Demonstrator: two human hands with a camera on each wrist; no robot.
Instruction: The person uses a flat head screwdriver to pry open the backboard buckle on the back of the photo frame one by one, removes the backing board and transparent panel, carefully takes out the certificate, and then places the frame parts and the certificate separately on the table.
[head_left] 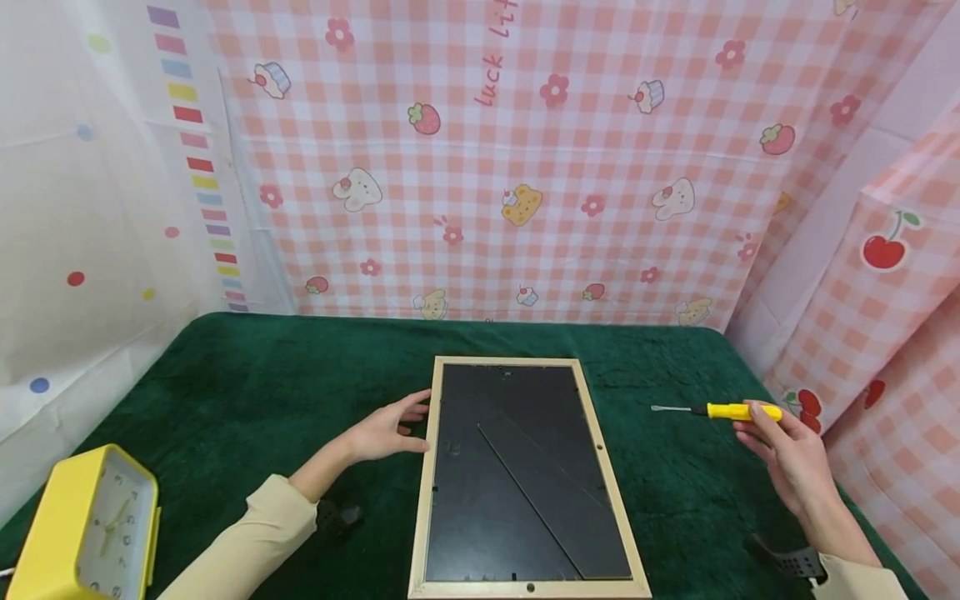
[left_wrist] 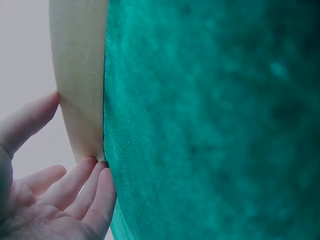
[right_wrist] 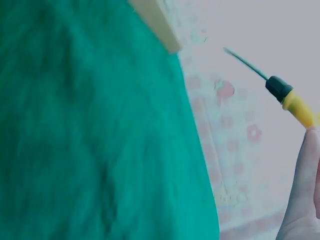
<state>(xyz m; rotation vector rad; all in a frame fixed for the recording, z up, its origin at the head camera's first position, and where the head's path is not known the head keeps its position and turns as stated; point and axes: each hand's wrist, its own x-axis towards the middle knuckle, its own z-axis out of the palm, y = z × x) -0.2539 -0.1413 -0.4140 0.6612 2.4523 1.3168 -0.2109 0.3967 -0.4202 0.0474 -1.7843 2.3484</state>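
Observation:
A picture frame (head_left: 502, 361) with a pale wooden border lies face down on the green cloth, its black back panel (head_left: 517, 467) facing up. A slanted strip, part of the backing, crosses that panel. My left hand (head_left: 386, 429) rests at the frame's left side, thumb and fingers spread; in the left wrist view the fingertips (left_wrist: 89, 162) touch the wooden edge (left_wrist: 82, 75). Out to the right, my right hand (head_left: 791, 458) pinches the yellow handle of a flathead screwdriver (head_left: 723, 411) between thumb and fingers. Its metal shaft points left toward the frame, held apart from it.
A yellow alarm clock (head_left: 75, 533) stands at the table's near left corner. Green cloth (head_left: 300, 358) covers the table. A pink checked curtain (head_left: 480, 167) hangs behind it and another patterned curtain (head_left: 900, 333) closes the right side.

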